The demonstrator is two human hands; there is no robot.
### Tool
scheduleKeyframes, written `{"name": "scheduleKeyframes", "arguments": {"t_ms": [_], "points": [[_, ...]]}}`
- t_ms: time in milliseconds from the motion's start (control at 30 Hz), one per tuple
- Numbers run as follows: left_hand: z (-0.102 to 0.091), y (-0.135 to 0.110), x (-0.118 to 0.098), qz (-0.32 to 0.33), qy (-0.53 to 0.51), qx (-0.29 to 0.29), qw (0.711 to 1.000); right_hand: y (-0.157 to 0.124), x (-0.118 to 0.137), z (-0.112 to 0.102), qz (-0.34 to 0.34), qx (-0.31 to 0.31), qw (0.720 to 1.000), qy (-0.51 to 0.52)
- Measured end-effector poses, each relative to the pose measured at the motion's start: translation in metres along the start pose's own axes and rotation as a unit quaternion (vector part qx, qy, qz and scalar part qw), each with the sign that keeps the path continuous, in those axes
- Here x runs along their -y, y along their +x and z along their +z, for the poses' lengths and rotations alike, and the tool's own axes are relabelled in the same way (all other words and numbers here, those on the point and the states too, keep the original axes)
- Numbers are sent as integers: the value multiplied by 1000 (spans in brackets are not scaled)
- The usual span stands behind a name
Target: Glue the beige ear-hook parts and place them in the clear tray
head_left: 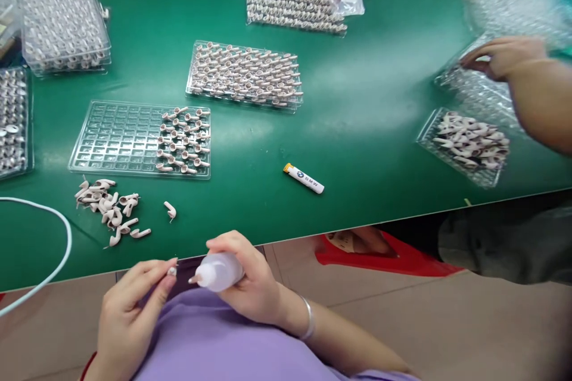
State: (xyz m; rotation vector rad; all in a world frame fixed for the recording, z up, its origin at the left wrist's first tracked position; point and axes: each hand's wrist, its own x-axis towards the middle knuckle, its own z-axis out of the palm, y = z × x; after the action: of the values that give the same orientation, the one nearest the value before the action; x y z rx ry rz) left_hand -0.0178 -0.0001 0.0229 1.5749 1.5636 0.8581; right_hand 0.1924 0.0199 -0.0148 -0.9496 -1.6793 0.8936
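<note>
My left hand [134, 309] is closed in a pinch on a small whitish earbud shell [172, 271], mostly hidden by the fingertips. In my right hand [252, 286] is a translucent squeeze bottle [220, 272], tilted so that its thin nozzle points left at the shell, a short gap away. Beyond my left hand, on the green table, lies a loose pile of earbud shells [111, 208], and a single earbud shell [170, 210] rests apart from it. A clear tray [116, 137] behind them has earbud shells in its right columns and bare pockets on its left.
A filled tray [245, 74] sits farther back, with stacked trays [65, 30] at left. A white tube marked BMW [304, 178] lies mid-table. At right, another person's hand [504, 58] touches clear trays near a heaped tray [469, 143]. A white cable [67, 232] curves at left.
</note>
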Motion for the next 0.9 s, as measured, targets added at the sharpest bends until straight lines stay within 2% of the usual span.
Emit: {"name": "scheduleKeyframes", "arguments": {"t_ms": [67, 133, 233, 367, 467, 900], "points": [[3, -5, 1, -127, -72, 51, 988, -2, -1, 10, -48, -4, 998, -28], [8, -5, 4, -242, -137, 95, 956, -3, -3, 17, -95, -17, 993, -70], [13, 0, 8, -323, -197, 122, 917, -4, -8, 22, -139, -12, 981, -133], [17, 6, 7, -351, -222, 114, 903, -3, -11, 23, -166, 13, 973, -157], [19, 8, 9, -357, -241, 117, 895, -4, -12, 24, -165, 9, 973, -162], [20, 9, 13, -354, -269, 121, 887, -3, -13, 29, -174, -10, 969, -176]]}}
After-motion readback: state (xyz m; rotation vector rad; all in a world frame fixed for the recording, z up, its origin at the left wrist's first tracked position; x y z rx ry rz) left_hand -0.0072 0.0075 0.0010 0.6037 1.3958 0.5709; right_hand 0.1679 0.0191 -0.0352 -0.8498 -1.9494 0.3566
